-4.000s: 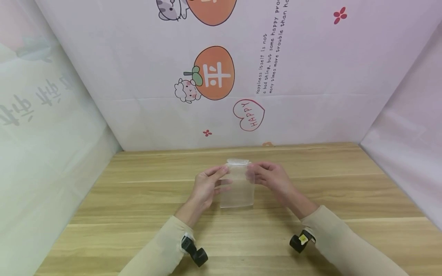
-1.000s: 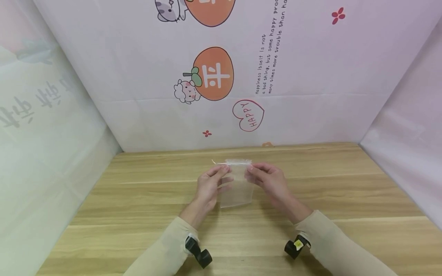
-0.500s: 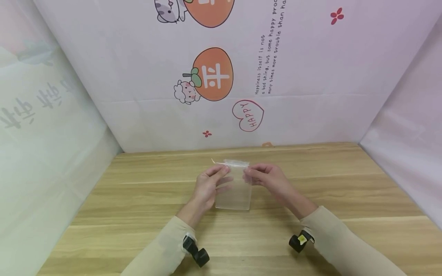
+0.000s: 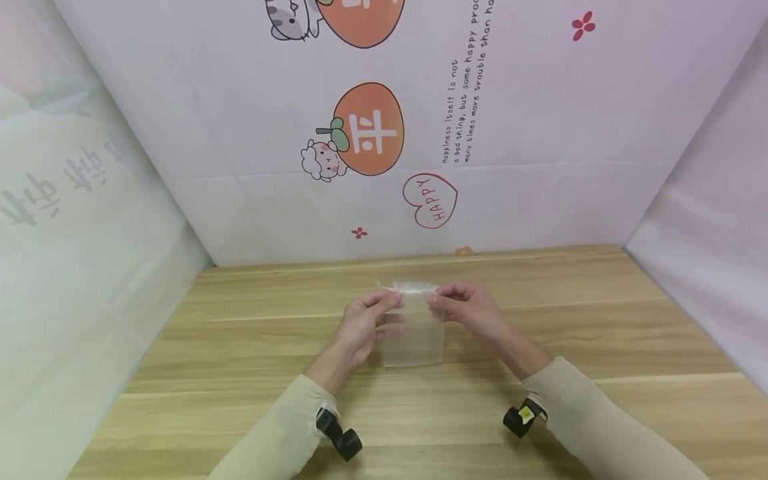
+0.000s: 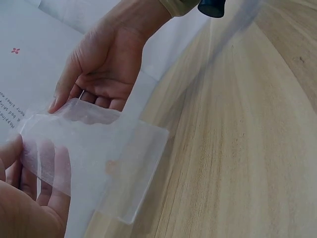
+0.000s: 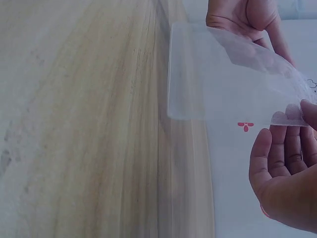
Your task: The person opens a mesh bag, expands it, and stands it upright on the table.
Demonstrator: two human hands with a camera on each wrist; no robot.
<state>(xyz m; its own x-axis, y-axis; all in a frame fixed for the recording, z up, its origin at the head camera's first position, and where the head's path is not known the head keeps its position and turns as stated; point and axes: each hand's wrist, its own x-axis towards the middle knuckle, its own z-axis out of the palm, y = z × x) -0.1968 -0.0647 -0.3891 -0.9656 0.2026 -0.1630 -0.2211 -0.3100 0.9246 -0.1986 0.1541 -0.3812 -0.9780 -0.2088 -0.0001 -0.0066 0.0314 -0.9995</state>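
A sheer whitish pouch (image 4: 415, 340) hangs upright between both hands, its gathered top edge uppermost and a thin cord sticking out to the left. The left hand (image 4: 359, 327) pinches its upper left edge, with other fingers behind the see-through fabric. At the upper right edge the right hand (image 4: 474, 312) pinches it between thumb and fingers. In the left wrist view the pouch (image 5: 94, 148) spans from the left hand (image 5: 29, 198) to the right hand (image 5: 109, 59). The right wrist view shows the pouch (image 6: 223, 84) flat, with nothing visible inside.
A wooden table (image 4: 240, 373) lies beneath the hands. Behind it hangs a printed white cloth (image 4: 528, 187), with further pale cloths at the left (image 4: 108, 200) and right (image 4: 720, 253). Small black cameras are strapped to both sleeved wrists.
Compared with half a second ago, the pouch has shifted slightly right and hangs straighter. Earlier, no cord showed at its left; one sticks out there now. Both hands keep their pinch.
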